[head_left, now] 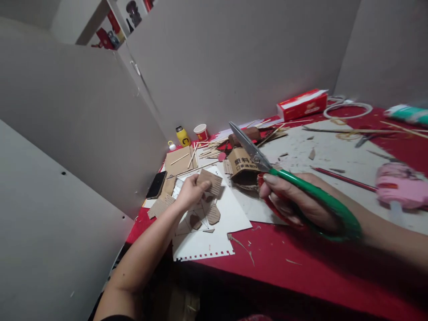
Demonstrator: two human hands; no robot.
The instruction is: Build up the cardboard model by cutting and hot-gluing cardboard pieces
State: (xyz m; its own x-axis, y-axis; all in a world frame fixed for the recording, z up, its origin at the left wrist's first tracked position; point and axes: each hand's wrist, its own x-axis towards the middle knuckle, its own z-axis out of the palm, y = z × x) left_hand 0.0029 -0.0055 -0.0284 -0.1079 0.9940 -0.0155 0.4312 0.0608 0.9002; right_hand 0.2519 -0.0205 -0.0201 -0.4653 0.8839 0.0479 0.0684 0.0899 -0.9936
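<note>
Nearest, the right hand (294, 205) has its fingers clamped through the green scissors (284, 178), blades shut. The left hand (191, 191) pinches a corrugated cardboard piece (210, 182) over white paper (214, 232) on the red tabletop (301, 272). A careless swing could nick those fingers. The brown box (241, 166) behind bears Chinese print (unreadable here).

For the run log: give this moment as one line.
left hand: holds corrugated cardboard piece | right hand: grips green-handled scissors, blades shut | surface: red table
</note>
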